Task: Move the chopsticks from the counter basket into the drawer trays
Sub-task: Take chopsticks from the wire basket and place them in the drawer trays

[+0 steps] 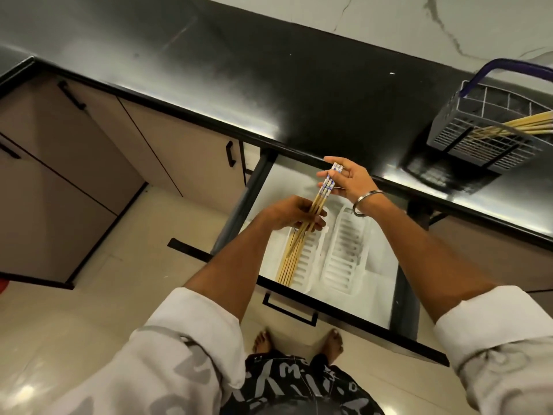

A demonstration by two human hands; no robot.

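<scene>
My left hand (291, 213) is closed around the middle of a bundle of wooden chopsticks (294, 253) with blue-and-white patterned tops. Their lower tips hang over the left white slotted tray (306, 266) in the open drawer (362, 304). My right hand (348, 178) touches the patterned top ends with spread fingers, a metal bangle on its wrist. A second white tray (344, 250) lies to the right, with no chopsticks in it. On the black counter at the far right stands a grey cutlery basket (481, 139) with a blue handle, holding more chopsticks (523, 125).
The black counter (239, 79) runs diagonally across the view, with beige cabinet doors (74, 163) below on the left. The drawer's black front handle (290, 310) sits just ahead of my bare feet on the tiled floor.
</scene>
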